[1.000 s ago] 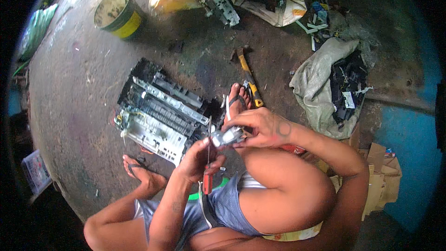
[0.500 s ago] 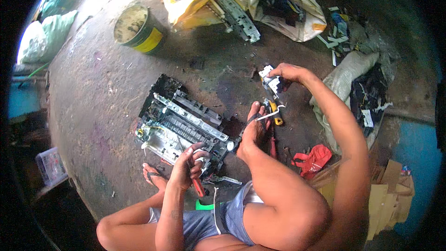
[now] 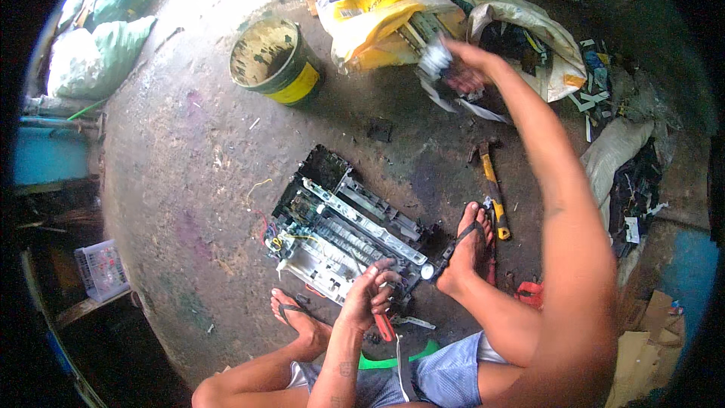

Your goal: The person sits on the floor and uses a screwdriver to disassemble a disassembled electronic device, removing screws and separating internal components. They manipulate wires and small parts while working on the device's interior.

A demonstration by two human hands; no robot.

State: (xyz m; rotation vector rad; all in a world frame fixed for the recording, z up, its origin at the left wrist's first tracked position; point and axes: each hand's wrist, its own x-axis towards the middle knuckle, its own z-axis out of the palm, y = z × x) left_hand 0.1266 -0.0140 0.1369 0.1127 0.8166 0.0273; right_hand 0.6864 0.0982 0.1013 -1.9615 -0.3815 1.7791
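My left hand point(image 3: 371, 292) is closed around a red-handled screwdriver point(image 3: 384, 325), low over a partly dismantled printer chassis point(image 3: 347, 234) with loose wires on the floor. My outstretched right hand point(image 3: 472, 68), blurred by motion, grips a pale metal-and-plastic part point(image 3: 435, 60) at the mouth of a yellow-and-white sack point(image 3: 366, 15), where long metal pieces stick out. A hammer with a yellow-and-black handle point(image 3: 492, 189) lies beside my right foot, and a red cloth point(image 3: 529, 295) is partly hidden behind my right leg.
A bucket with a yellow band point(image 3: 294, 83) stands left of the sacks. An open white sack point(image 3: 559, 68) and scraps are at the right, above another sack point(image 3: 608, 159) and cardboard point(image 3: 634, 363). A plastic crate point(image 3: 102, 272) and bulging bags point(image 3: 94, 60) line the left.
My right hand has moved from near the screwdriver far forward to the yellow sack, carrying the part. My left hand keeps the screwdriver. The view has shifted, showing more of the doorway.
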